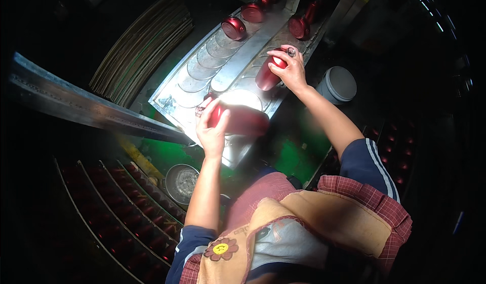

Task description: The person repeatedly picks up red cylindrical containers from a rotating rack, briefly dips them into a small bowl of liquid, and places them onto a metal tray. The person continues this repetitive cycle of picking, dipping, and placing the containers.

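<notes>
My left hand (211, 135) grips a glossy dark-red bottle (247, 121) around its neck end. This bottle lies on its side over the near end of the metal slat conveyor (235, 71), its base toward the right and blurred. Farther off, my right hand (292, 72) has its fingers closed about the top of a second dark-red bottle (267, 77). That one leans, its lower end toward the conveyor's right lane; whether it touches the plates I cannot tell. Strong light washes out part of the surface between both hands.
More red bottles stand or lie up the conveyor, the nearest a round-based one (234, 27) on the left lane. A white bucket (340, 84) is at the right, a metal basin (183, 183) below left. Racks of red bottles (126, 223) and stacked boards (144, 46) flank the left.
</notes>
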The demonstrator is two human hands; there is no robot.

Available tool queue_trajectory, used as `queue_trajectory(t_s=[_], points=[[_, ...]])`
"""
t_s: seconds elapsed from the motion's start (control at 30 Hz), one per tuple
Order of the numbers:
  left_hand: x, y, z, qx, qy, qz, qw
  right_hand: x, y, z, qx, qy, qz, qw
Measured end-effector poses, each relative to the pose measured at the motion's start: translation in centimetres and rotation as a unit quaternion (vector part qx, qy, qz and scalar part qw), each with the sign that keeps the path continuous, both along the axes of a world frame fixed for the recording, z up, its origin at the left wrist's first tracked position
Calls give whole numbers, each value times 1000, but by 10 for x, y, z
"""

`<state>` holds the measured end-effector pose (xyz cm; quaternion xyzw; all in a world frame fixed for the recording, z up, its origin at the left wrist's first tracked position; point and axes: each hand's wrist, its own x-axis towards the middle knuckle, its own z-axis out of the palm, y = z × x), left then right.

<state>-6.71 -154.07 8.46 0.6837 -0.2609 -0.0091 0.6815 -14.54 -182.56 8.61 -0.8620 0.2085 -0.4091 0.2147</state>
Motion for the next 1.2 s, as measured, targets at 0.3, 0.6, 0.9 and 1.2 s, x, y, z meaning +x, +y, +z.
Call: queue_trajectory(t_s=[0.3,0.6,0.9,1.2], points=[[16,-232,-68,342,-196,-50,918,61,-116,-68,122,170,-49,977],[-41,55,45,37,-32,-52,997,-26,88,-13,343,-48,345,872],[-296,613,195,328,-82,751,567,34,497,63,319,241,711,579],[-477,920,179,336,-181,821,425,-12,1017,197,-69,-29,934,350]])
